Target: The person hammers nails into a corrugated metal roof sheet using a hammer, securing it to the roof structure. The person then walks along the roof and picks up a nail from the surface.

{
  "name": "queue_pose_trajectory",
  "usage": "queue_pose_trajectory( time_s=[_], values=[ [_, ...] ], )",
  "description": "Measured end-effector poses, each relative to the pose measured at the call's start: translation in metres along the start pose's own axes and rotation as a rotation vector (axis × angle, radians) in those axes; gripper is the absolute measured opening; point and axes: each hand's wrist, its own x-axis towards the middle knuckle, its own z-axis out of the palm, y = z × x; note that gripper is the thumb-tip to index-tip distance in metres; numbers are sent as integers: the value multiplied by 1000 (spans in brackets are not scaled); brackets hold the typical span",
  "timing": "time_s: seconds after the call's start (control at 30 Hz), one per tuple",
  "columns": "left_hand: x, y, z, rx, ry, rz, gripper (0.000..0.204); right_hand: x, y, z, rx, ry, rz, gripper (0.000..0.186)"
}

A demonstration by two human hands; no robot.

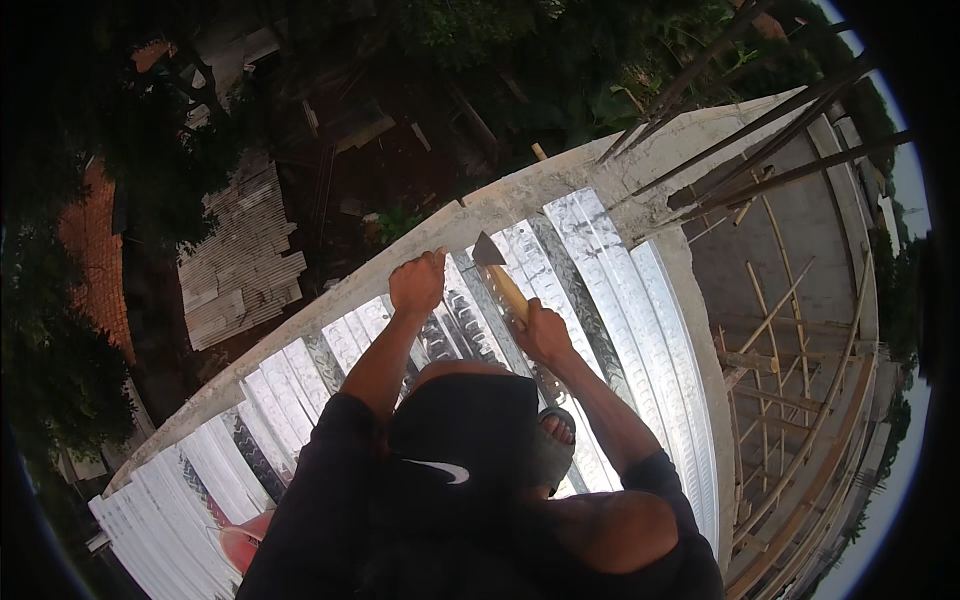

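Observation:
My right hand (545, 333) is wrapped round the light wooden handle of a hatchet (490, 252). Its dark, roughly triangular head points away from me, over the ribbed metal decking (590, 235). To its left, my left hand (418, 284) is closed, thumb side up, near the far end of the decking. Whatever it grips, if anything, is too small to make out. The shiny silver sheets lie side by side, with darker strips between some of them. I am bent low over them, and a sandalled foot (556, 440) rests on the metal below my right hand.
A concrete ledge (410, 240) borders the decking, with a drop to trees and a corrugated roof (240, 255) beyond. Dark rods (760, 140) jut out at upper right. Bamboo scaffolding (775, 350) stands in the lower space at right. Something red (240, 545) lies at lower left.

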Motion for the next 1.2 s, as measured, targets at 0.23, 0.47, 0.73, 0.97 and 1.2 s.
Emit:
queue_pose_trajectory(
  time_s=[0.23,0.47,0.73,0.97,1.2],
  values=[
    [-7,-12,-12,-17,-62,-35,54,2,-122,-170,544,547,-252,30],
    [0,4,-12,-63,-83,-27,53,-20,-49,-76,320,337,-112,20],
    [-8,-13,-12,-29,-70,-49,52,14,-78,-93,296,162,-26,37],
    [-8,-17,-2,-26,2,1,53,-8,-162,-188,1128,1017,-816,21],
    [-2,2,-12,-48,-34,-34,53,0,-1,10,-4,-33,-26,38]
  ],
)
